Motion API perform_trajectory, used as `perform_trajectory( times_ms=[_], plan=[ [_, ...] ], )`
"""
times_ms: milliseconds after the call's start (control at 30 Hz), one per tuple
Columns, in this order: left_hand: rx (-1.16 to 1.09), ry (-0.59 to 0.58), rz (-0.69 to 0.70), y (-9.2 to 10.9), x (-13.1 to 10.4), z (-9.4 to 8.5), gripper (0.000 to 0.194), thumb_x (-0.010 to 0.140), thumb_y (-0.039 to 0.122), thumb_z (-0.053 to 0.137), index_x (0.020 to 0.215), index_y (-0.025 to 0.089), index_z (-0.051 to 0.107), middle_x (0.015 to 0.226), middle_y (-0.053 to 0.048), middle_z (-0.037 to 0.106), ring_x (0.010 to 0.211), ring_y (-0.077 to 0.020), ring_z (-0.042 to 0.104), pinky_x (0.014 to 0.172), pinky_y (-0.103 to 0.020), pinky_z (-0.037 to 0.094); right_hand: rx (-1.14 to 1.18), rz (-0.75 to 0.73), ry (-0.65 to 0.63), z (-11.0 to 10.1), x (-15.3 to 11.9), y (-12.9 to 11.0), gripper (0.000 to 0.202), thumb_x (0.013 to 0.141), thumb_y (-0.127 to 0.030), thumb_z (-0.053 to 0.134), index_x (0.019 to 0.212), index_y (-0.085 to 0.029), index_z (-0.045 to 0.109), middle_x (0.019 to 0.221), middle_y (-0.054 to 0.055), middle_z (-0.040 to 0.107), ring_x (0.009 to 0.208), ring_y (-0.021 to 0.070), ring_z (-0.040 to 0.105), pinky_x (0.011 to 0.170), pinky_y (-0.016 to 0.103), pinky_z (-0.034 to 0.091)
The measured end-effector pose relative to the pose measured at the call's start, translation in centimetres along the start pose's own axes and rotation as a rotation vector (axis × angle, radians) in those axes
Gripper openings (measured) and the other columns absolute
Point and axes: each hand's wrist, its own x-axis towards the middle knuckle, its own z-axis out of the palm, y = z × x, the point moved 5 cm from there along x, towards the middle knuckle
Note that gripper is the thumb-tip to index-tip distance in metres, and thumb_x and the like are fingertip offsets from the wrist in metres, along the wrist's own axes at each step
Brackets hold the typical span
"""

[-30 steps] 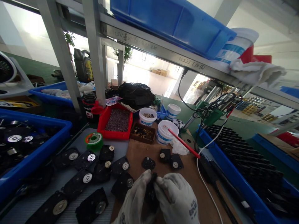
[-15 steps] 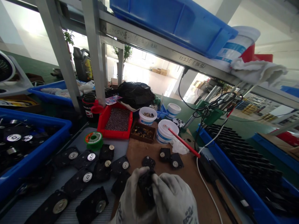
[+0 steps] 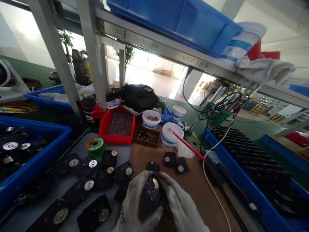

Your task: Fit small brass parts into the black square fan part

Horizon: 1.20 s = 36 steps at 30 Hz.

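A black gear housing [image 3: 154, 192] with small brass gears and dark wheels on its upper face is held low over the brown board. My left hand [image 3: 136, 201], in a whitish work glove, wraps round its left side, thumb along the near edge. From the right, my gloved right hand [image 3: 181, 203] presses its fingers along the housing's right edge; its thumb is hidden. Just beyond the fingertips lies a small black part [image 3: 153, 166]. Two black pieces with silver discs, one of them a square block [image 3: 170, 159], lie farther up the board.
Several black units [image 3: 79, 190] with silver discs cover the grey mat at left, near a solder spool [image 3: 95, 145]. A red bin [image 3: 103, 129] of small metal pieces, white tubs [image 3: 167, 141] and a red-handled tool [image 3: 189, 146] stand behind. Blue crates [image 3: 243, 190] flank both sides.
The housing has turned so its face with the brass gears shows upward. My right hand has opened out from a pinch and lies flatter along its side. The view has shifted slightly.
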Motion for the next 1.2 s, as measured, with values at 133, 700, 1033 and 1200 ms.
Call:
perform_trajectory(
  times_ms=[133, 700, 1033, 1200],
  plan=[
    [-0.026, 0.012, 0.032, 0.1, 0.0, 0.6, 0.051, 0.101, 0.031, 0.053, 0.149, 0.021, 0.042, 0.145, -0.015, 0.052, 0.136, -0.0285, 0.054, 0.108, -0.042, 0.056, 0.223, 0.198, -0.13, 1.4, -0.3, 1.2, 0.038, 0.108, -0.035, 0.046, 0.144, -0.029, 0.059, 0.136, 0.006, 0.071, 0.125, 0.0189, 0.068, 0.102, 0.026, 0.055],
    [0.097, -0.052, 0.096, 0.7, 0.3, 0.9, 0.043, 0.096, 0.022, 0.057, 0.138, 0.015, 0.048, 0.144, -0.017, 0.048, 0.136, -0.0279, 0.05, 0.107, -0.038, 0.057, 0.509, 0.486, -0.177, 2.3, -0.8, 2.6, 0.052, 0.103, -0.058, 0.048, 0.143, -0.028, 0.062, 0.144, 0.011, 0.066, 0.133, 0.0263, 0.062, 0.108, 0.033, 0.053],
    [0.032, -0.01, 0.053, 1.0, 0.4, 0.6, 0.043, 0.097, 0.019, 0.058, 0.139, 0.015, 0.048, 0.146, -0.018, 0.049, 0.138, -0.0261, 0.051, 0.109, -0.038, 0.057, 0.588, 0.645, -0.068, 2.3, -0.4, 1.6, 0.074, 0.086, -0.082, 0.057, 0.133, -0.027, 0.071, 0.128, 0.01, 0.075, 0.12, 0.0273, 0.068, 0.108, 0.033, 0.051],
    [-0.096, 0.035, 0.176, 0.9, 0.5, 0.4, 0.054, 0.089, 0.004, 0.066, 0.137, 0.015, 0.043, 0.149, -0.019, 0.044, 0.142, -0.0243, 0.049, 0.112, -0.035, 0.055, 0.613, 0.631, -0.112, 2.6, -0.7, 2.7, 0.068, 0.092, -0.076, 0.054, 0.137, -0.027, 0.067, 0.14, 0.01, 0.068, 0.129, 0.0276, 0.063, 0.113, 0.036, 0.048]
  ],
)
